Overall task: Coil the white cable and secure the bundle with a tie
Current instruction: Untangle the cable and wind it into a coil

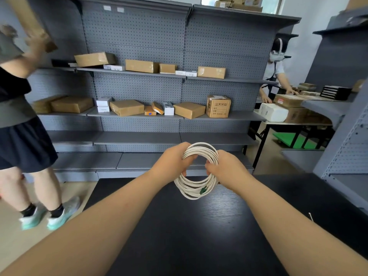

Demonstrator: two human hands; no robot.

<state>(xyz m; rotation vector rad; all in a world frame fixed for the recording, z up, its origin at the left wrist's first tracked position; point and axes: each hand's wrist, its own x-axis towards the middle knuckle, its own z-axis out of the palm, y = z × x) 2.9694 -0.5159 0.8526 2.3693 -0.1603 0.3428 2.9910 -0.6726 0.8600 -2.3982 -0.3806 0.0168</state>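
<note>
The white cable (194,186) is wound into a round coil of several loops, held upright above the far end of the black table (191,236). A green connector (202,190) shows on the coil's lower right. My left hand (171,162) grips the coil's left side, fingers through the ring. On the right side, my right hand (225,166) clasps the loops. A thin pale tie (311,217) lies on the table at the right, partly hidden by my right forearm.
Grey pegboard shelving (139,116) with cardboard boxes stands beyond the table. A person (20,116) stands at the left beside the shelves, holding a box overhead. Another person (275,76) works at a table with boxes at the right. Grey shelving (348,156) flanks the right.
</note>
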